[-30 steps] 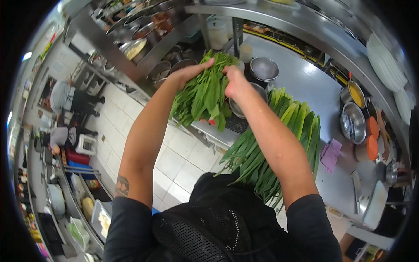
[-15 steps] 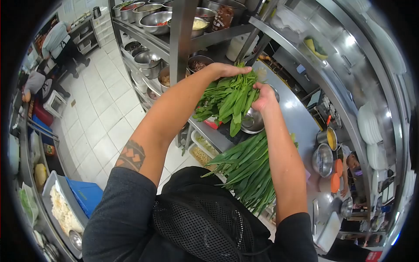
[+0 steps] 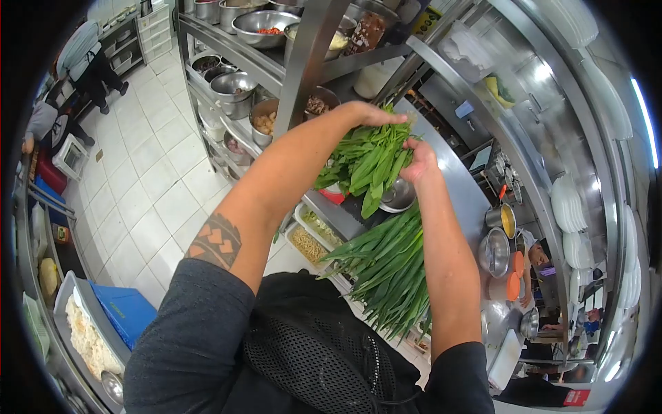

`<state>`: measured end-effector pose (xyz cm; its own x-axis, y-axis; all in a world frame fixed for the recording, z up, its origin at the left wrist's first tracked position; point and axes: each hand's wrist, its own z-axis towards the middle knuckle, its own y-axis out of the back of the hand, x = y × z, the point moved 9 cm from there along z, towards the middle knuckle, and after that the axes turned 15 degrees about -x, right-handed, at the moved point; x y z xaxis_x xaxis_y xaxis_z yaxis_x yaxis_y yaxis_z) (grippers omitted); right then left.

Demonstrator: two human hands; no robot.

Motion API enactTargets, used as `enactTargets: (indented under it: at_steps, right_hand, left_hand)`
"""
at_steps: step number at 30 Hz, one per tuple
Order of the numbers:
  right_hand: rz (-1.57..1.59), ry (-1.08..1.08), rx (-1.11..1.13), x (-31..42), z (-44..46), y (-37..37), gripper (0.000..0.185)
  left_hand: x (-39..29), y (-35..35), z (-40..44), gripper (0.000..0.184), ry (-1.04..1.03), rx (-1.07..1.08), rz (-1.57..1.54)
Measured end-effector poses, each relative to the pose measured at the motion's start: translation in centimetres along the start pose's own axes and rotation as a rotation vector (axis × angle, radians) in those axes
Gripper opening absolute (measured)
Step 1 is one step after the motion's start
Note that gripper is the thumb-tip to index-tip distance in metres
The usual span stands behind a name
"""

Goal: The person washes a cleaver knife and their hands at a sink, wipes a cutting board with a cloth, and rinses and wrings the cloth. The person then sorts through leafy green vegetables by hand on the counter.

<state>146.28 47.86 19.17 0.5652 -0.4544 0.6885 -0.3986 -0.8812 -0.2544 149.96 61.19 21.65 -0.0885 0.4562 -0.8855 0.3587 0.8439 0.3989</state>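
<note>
A loose bunch of leafy greens (image 3: 369, 165) is held up over the steel counter, its broad leaves hanging down towards me. My left hand (image 3: 381, 116) grips its stem end from the far left side; the fingers are partly hidden behind the stems. On the right side of the same bunch, my right hand (image 3: 419, 160) closes round the stems with the thumb showing. Below the greens sits a steel bowl (image 3: 400, 198), partly covered by leaves and my right arm. Long green onion leaves (image 3: 389, 269) lie closer to me, hanging over the counter's edge.
A steel rack (image 3: 314, 76) with several bowls of ingredients stands at the left of the counter (image 3: 448, 155). Tubs of cut food (image 3: 308, 243) sit low beside it. Stacked white plates (image 3: 569, 203) line the right shelf. Co-workers (image 3: 83, 55) stand at far left; another person is at right.
The camera view has shifted slightly, so the rack and floor appear displaced. Both hands still hold the leafy greens, with only a small shift in their position.
</note>
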Motion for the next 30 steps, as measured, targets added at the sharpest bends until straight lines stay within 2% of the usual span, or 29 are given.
enactTargets:
  at_steps: [2,4,6,8,10,11,13,14,16,17,18,19,21,25,26,27,28,29,30]
  right_hand:
    - [-0.005,-0.051,0.015,-0.6,1.5,-0.3,0.018]
    - [-0.027,-0.064,-0.014,-1.3,1.0,-0.9,0.028]
    - [-0.040,-0.091,0.034,-2.6,2.6,-0.9,0.039]
    - [-0.037,-0.089,0.041,-3.6,4.4,-0.5,0.045]
    - [-0.021,-0.058,0.027,-3.4,4.7,-1.0,0.046]
    - [-0.003,-0.069,0.033,-3.5,4.7,-1.1,0.046]
    - [0.032,-0.077,0.038,-3.6,5.5,-0.8,0.046]
    - [0.050,-0.069,0.062,-3.5,5.7,-1.1,0.045]
    - [0.089,-0.067,0.085,-3.1,6.3,-1.1,0.044]
    - [0.104,-0.016,0.106,-2.1,5.3,-1.3,0.043]
    - [0.120,0.034,0.123,-1.1,3.8,-1.6,0.043]
    - [0.092,0.080,0.064,0.0,1.0,-1.8,0.042]
    - [0.060,0.098,0.146,2.2,-0.2,-1.5,0.047]
    - [0.111,0.116,0.173,6.9,-6.0,0.6,0.046]
    - [0.118,0.140,0.208,7.9,-7.6,1.6,0.044]
    - [0.155,0.152,0.187,8.5,-8.5,3.1,0.044]
    - [0.175,0.194,0.212,9.3,-9.6,4.9,0.040]
    - [0.199,0.250,0.218,10.4,-11.1,7.4,0.035]
    - [0.216,0.298,0.107,10.7,-12.4,10.4,0.033]
  left_hand:
    - [1.6,-1.4,2.2,0.103,0.014,0.090,-0.034]
    - [0.1,0.1,-0.9,0.104,-0.088,-0.132,0.018]
    - [2.0,-1.0,1.1,0.115,-0.065,-0.094,-0.085]
    - [7.2,-1.7,6.4,0.131,0.128,-0.343,0.020]
    - [7.1,-2.3,5.0,0.138,0.167,-0.260,-0.172]
    - [6.4,-1.6,3.8,0.138,0.150,-0.264,-0.166]
    - [4.4,-2.5,0.8,0.131,0.209,-0.053,-0.486]
    - [4.2,-2.6,1.3,0.131,0.200,-0.051,-0.473]
    - [4.8,-2.3,2.1,0.117,0.224,-0.160,-0.518]
    - [2.1,-2.8,0.9,0.101,0.127,0.097,-0.598]
    - [-0.1,-2.0,-1.3,0.101,0.137,0.107,-0.587]
    - [-3.2,-0.9,-4.1,0.096,0.102,0.027,-0.554]
    - [-6.4,-0.8,-5.0,0.090,0.048,-0.050,-0.513]
    - [-11.9,-2.9,-4.8,0.080,-0.005,-0.048,-0.481]
    - [-13.5,-3.7,-5.5,0.076,-0.011,-0.081,-0.466]
    - [-15.6,-5.0,-6.7,0.065,-0.085,-0.066,-0.469]
    - [-16.4,-8.2,-6.1,0.055,-0.057,0.118,-0.527]
    - [-17.6,-10.5,-6.7,0.048,-0.041,0.139,-0.559]
    - [-18.8,-12.6,-6.7,0.044,-0.067,0.076,-0.576]
